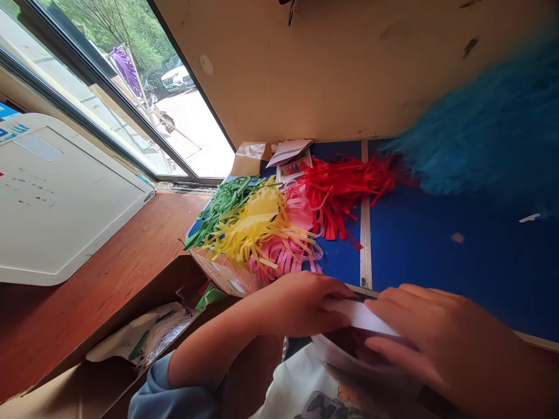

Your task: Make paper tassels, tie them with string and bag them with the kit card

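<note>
A white strip, perhaps folded paper [367, 317], is stretched between my two hands, low in the view and near my body. My left hand [310, 302] has its thumb and fingers closed on the strip's left end. Over the right end lies my right hand [441, 331], thumb below and fingers above. Just beyond my hands, bundles of cut fringe cover the table: green fringe [227, 203], yellow fringe [259, 215], pink fringe [283, 250] and red fringe [336, 192]. Part of the strip is hidden by my fingers.
A blurred mass of blue fringe [493, 128] covers the right side of the blue table [437, 250]. Papers [290, 152] lie by the wall. On the left are a window [144, 87], a whiteboard [65, 198] and an open cardboard box [82, 378] holding packaging.
</note>
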Available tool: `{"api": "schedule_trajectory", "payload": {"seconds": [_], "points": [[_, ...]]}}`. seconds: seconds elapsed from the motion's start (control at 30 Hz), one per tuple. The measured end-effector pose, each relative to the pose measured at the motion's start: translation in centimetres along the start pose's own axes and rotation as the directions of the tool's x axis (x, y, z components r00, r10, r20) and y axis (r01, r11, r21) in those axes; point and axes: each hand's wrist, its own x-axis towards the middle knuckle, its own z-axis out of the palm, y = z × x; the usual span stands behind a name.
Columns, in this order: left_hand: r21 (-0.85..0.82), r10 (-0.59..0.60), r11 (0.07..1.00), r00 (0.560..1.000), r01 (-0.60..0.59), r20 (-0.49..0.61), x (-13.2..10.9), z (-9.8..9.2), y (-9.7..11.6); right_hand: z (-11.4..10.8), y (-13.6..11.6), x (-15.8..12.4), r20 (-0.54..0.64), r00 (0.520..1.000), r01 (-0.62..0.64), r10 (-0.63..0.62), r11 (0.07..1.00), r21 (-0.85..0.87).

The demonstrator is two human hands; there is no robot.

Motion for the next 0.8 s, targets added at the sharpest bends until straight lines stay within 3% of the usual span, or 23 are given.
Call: {"api": "schedule_trajectory", "payload": {"seconds": [0.1, 0.27, 0.4, 0.47, 0.57, 0.67, 0.8], "points": [[-0.024, -0.039, 0.999, 0.995, 0.037, -0.088, -0.9, 1.0, 0.5, -0.1, 0.3, -1.4, 0.062, 0.997, -0.042, 0.037, 0.995, 0.087], [-0.177, -0.097, 0.982, 0.979, 0.065, -0.179, -1.7, 2.7, 1.2, 0.5, 0.9, -3.1, -0.091, 0.993, -0.065, 0.073, 0.993, 0.096], [-0.278, -0.132, 0.958, 0.973, 0.076, -0.191, -1.6, 3.1, 1.4, 0.3, 0.7, -3.2, 0.026, 0.990, -0.141, 0.139, 0.966, 0.218], [-0.336, -0.181, 0.933, 0.974, 0.128, -0.133, -1.6, 2.8, 1.4, -0.2, 0.3, -2.8, 0.155, 0.955, -0.288, 0.254, 0.916, 0.279], [-0.454, -0.230, 0.860, 0.971, 0.232, 0.061, -1.5, 2.0, 1.3, -0.8, -0.1, -2.4, 0.334, 0.854, -0.501, 0.400, 0.805, 0.317], [-0.549, -0.211, 0.791, 0.963, 0.271, 0.170, -1.5, 1.8, 1.1, -1.1, -0.2, -1.9, 0.434, 0.804, -0.558, 0.407, 0.769, 0.313], [-0.568, -0.174, 0.787, 0.970, 0.241, 0.170, -1.5, 2.6, 0.7, -1.4, -0.2, -0.8, 0.518, 0.774, -0.568, 0.365, 0.761, 0.314]]}}
